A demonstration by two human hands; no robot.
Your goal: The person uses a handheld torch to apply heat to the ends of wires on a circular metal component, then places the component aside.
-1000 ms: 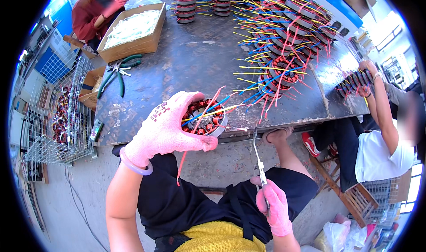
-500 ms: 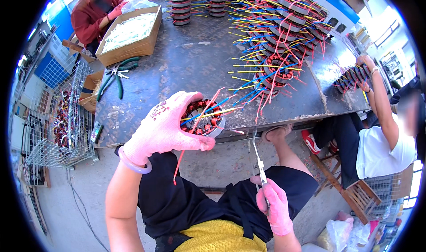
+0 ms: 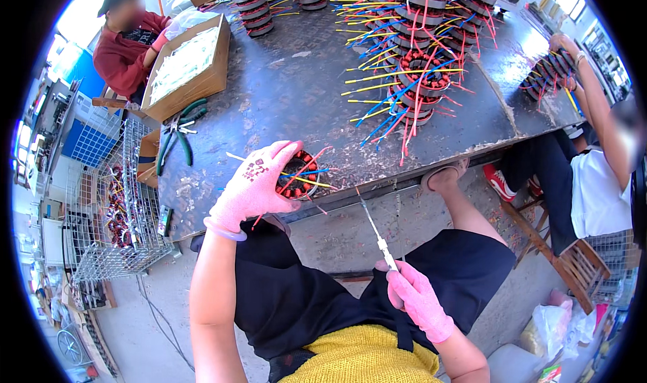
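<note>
Left hand [image 3: 256, 187] curled round wound ring [image 3: 308, 174] (red coils, blue and yellow wires trailing right), thumb nearer body, at near edge of worktop [image 3: 269, 106]; right hand [image 3: 419, 299] gripping slim white-collared tool [image 3: 383, 243], lower and right of ring; tool tip apart from ring; stacked rings [image 3: 421, 103] beyond both hands

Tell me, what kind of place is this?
Probably a workshop or small factory. There are stacks of metal rings with colourful wires poking out, a big scuffed worktable, and green-handled pliers lying on it.
</note>
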